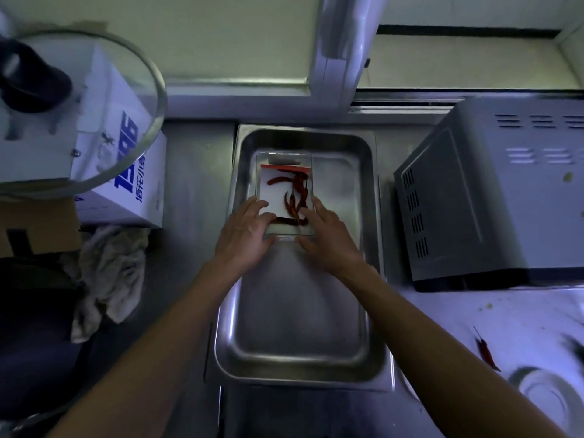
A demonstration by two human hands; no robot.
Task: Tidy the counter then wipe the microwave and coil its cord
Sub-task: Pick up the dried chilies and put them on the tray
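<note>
Chillies [295,197] in a clear bag [284,184] are being settled into the tray [303,368], steadied flat by left hand [245,230] and right hand [328,237], fingers spread, clearing the bench [192,172].

A deep metal tray [373,248] sits at the centre of the frame on the counter [192,191]. In its upper half lies a clear bag of chillies [286,191], with the left hand [245,230] on the bag's lower left corner and the right hand [328,238] on its lower right. The microwave [493,191] stands right of the tray, near it. A loose chilli [486,350] lies at the lower right, below the microwave. A printed box [126,172] stands left of the tray, a glass lid [155,99] over it at the upper left, and a crumpled cloth [110,273] below the box.
</note>
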